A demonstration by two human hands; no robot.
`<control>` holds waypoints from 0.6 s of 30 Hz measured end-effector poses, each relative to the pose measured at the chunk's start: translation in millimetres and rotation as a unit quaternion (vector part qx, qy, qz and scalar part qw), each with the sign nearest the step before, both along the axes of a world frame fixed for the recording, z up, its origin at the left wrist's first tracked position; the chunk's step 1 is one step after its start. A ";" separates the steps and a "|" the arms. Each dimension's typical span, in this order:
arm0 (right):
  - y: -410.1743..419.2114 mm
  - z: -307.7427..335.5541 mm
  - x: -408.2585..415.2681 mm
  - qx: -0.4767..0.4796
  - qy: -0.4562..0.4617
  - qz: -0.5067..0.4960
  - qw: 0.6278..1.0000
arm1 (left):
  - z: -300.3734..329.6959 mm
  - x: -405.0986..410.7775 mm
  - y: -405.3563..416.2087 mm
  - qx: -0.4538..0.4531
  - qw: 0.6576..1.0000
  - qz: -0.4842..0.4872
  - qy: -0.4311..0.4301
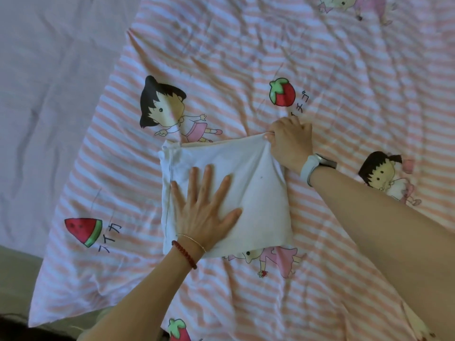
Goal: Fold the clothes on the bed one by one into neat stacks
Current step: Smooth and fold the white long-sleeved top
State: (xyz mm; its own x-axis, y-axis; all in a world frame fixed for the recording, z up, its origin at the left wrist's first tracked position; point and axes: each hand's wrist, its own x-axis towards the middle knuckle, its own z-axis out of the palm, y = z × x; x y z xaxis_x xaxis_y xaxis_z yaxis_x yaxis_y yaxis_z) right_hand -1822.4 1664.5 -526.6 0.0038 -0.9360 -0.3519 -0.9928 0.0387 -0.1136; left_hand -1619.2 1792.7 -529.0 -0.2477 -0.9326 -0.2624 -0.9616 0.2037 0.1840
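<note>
Both hands work one white folded garment [246, 193] mid-bed: our left hand [204, 207] presses flat, fingers spread wide; our right hand [290, 141] pinches its far corner. We should tug gently, squaring edges.

I'm getting a single head-worn wide-angle view, looking steeply down and forward at the striped bedspread [320, 57], close in, with both forearms entering from the bottom edge. Edges are bending, probably lens distortion. I'm seeing no second view, so nothing is overlapping.
</note>
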 end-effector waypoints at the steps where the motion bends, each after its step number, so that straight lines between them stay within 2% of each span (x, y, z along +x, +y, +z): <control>1: -1.2 -1.9 3.5 0.009 0.013 -0.018 1.000 | -0.3 0.5 -1.3 0.006 1.000 -0.001 -0.005; 3: 3.4 -1.1 17.1 0.009 0.004 -0.096 0.995 | 1.1 -0.3 -3.5 0.013 1.000 0.003 -0.006; 5: 17.2 7.6 31.8 -0.038 -0.021 -0.152 0.987 | 4.0 -0.7 -3.5 0.006 1.000 0.013 0.006; 7: 42.1 20.3 45.3 -0.124 -0.056 -0.112 0.984 | 7.6 0.6 -3.3 -0.017 1.000 0.012 0.021; 9: 75.0 29.1 60.4 -0.167 -0.081 -0.005 0.983 | 8.9 4.6 -8.7 -0.051 0.998 0.001 0.020; 11: 107.7 26.0 72.0 -0.125 -0.063 0.087 0.986 | 5.4 11.8 -23.8 -0.061 0.998 0.005 0.005; 12: 116.8 20.8 72.9 -0.083 -0.054 0.098 0.990 | 1.5 16.2 -31.4 -0.050 0.999 0.016 -0.001; 15: 112.0 0.4 58.7 -0.005 -0.036 0.066 0.997 | -14.8 28.4 -44.9 -0.004 0.998 0.064 -0.005; 18: 92.9 -12.8 38.8 0.007 -0.011 0.054 0.998 | -28.4 31.7 -53.5 0.005 0.994 0.104 -0.017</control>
State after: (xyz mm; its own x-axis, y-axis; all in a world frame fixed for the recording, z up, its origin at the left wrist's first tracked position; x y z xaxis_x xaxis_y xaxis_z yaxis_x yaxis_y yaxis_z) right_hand -1783.5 1757.4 -539.4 0.1119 -0.9249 -0.3635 -0.9886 -0.0665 -0.1353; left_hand -1587.5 1739.2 -557.4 -0.0398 -0.9600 -0.2772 -0.9885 -0.0026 0.1509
